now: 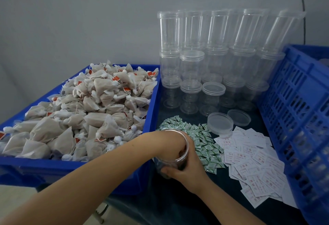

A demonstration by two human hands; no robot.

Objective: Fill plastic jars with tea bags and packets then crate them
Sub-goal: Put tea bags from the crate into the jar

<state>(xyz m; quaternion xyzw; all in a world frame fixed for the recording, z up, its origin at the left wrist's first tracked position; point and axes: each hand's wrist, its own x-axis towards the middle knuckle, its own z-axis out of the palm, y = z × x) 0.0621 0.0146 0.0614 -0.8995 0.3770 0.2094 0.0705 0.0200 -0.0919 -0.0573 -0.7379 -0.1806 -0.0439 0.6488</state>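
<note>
Dark tabletop (178, 205): right hand (187, 168) clamps open jar (171, 153), left hand (175, 144) inside, grip unclear; best seat tea bags flat, jar steady.

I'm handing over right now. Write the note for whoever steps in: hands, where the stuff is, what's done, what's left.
Left hand: reaches down inside the open jar; whether it holds anything is hidden.
Right hand: grips that jar from outside, near its base.
Tea bags: heaped in the blue bin on the left.
Green packets and white slips: loose on the table by the jar.
Empty jars: stacked at the back; two loose lids in front.
Blue crate: on the right.
Done: one jar being filled.
Left: finish, cap, crate it; then the rest.
</note>
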